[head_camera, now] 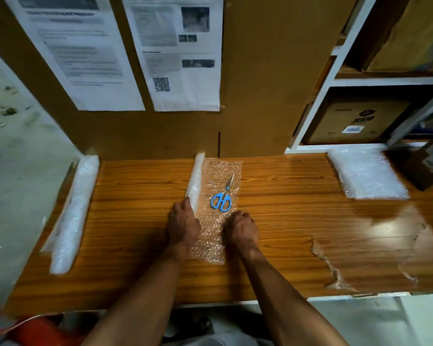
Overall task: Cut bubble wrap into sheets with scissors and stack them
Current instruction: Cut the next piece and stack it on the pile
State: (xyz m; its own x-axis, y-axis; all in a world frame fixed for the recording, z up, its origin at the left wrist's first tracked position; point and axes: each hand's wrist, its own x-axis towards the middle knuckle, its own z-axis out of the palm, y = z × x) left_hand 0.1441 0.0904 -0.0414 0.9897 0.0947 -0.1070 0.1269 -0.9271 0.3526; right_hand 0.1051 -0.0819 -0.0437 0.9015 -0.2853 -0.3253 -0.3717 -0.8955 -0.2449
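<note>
Both forearms reach far from the near edge; left hand [183, 224] lies knuckles-up with fingers extended, right hand [241, 227] curled, knuckles up

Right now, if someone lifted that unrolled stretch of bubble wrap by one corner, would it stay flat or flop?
Probably flop: the unrolled bubble wrap looks thin and clear and lies limp on the table. It likely weighs very little. The scissors lying on it would probably slide off.
</note>
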